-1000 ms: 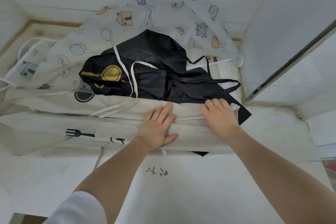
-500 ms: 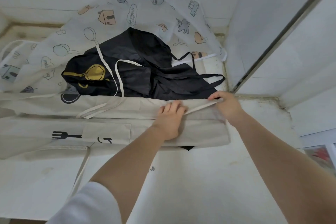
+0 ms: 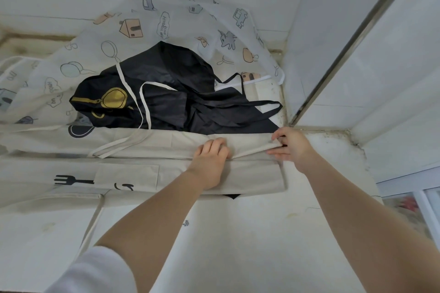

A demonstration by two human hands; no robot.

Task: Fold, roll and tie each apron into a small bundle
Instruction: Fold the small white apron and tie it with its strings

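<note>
A beige apron (image 3: 133, 169) with a fork print and a pocket lies folded lengthwise across the white counter (image 3: 238, 240). My left hand (image 3: 210, 162) presses flat on its right part, fingers curled over a fold. My right hand (image 3: 291, 146) pinches the folded right end of the beige apron's upper layer, lifting it slightly. Behind lies a crumpled black apron (image 3: 181, 102) with a gold pan print, and under it a white apron (image 3: 166, 24) with cartoon prints.
White tiled walls close the back and right, with a metal-edged frame (image 3: 357, 38) at the right corner. Beige straps (image 3: 140, 107) trail over the black apron and off the counter's front left. A window strip shows at the lower right.
My right hand slid right along the beige apron's top fold to its end and pinched it. My left hand shifted right and stayed pressed on the fabric. The camera moved closer.
</note>
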